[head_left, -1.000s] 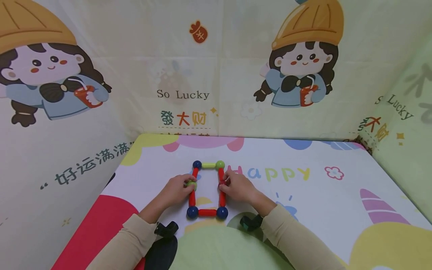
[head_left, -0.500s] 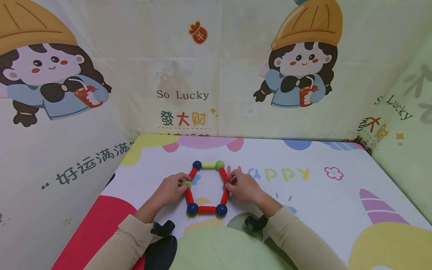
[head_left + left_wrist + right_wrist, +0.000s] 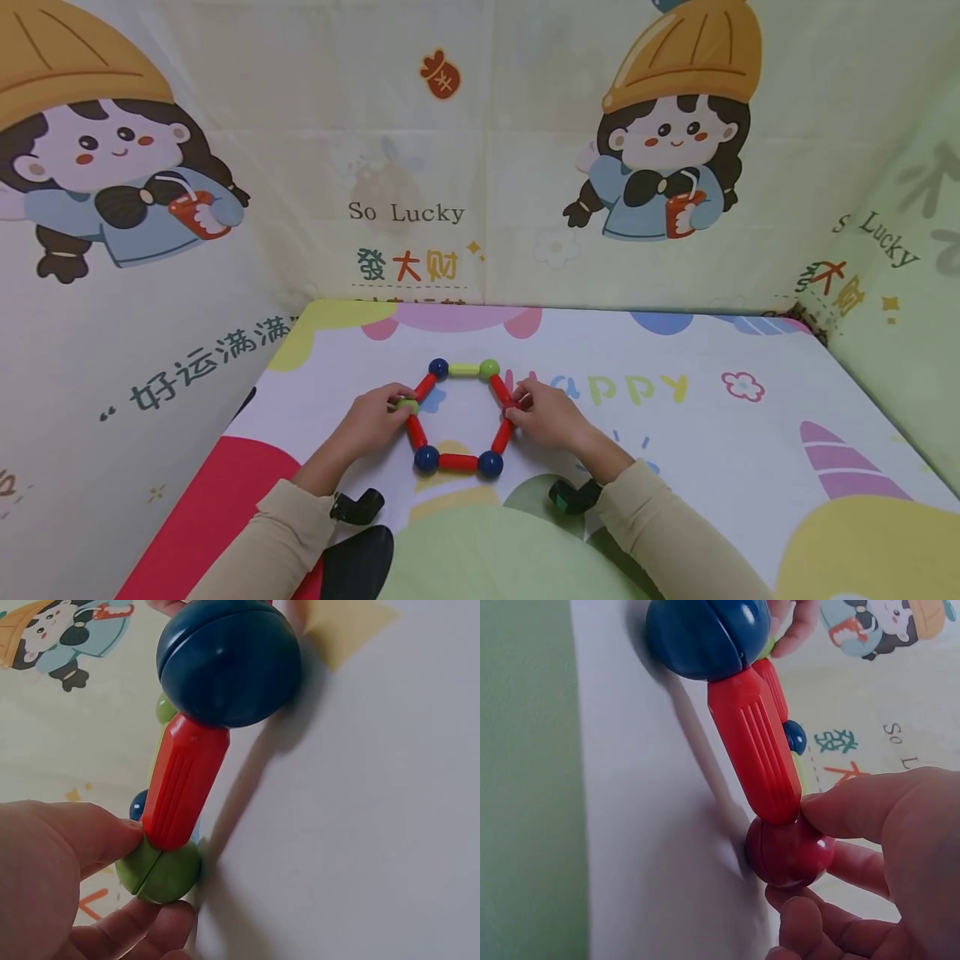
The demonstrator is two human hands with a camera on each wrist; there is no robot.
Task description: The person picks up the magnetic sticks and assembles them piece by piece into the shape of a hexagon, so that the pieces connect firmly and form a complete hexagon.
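A ring of toy rods and balls lies on the table, six-sided in the head view. At its left corner my left hand (image 3: 375, 418) pinches a green ball (image 3: 169, 871) between thumb and fingers. My right hand (image 3: 551, 414) pinches a dark red ball (image 3: 789, 851) at the right corner. Red rods (image 3: 457, 463) form the near side and both flanks; a light green rod (image 3: 464, 370) makes the far side. Two blue balls (image 3: 427, 460) sit at the near corners. Another blue ball (image 3: 438, 367) and a second green ball (image 3: 490, 368) mark the far corners.
The table (image 3: 645, 350) has a printed cover with the word "Happy" and coloured shapes. A patterned cloth (image 3: 517, 167) hangs behind it and along both sides. Black wrist cameras (image 3: 358, 506) are worn on both forearms, below the beige sleeves (image 3: 667, 533).
My hands have moved apart, drawing the green and dark red balls outward. The ring has gone from a narrow rectangle to a hexagon, its near side shifting slightly away from me.
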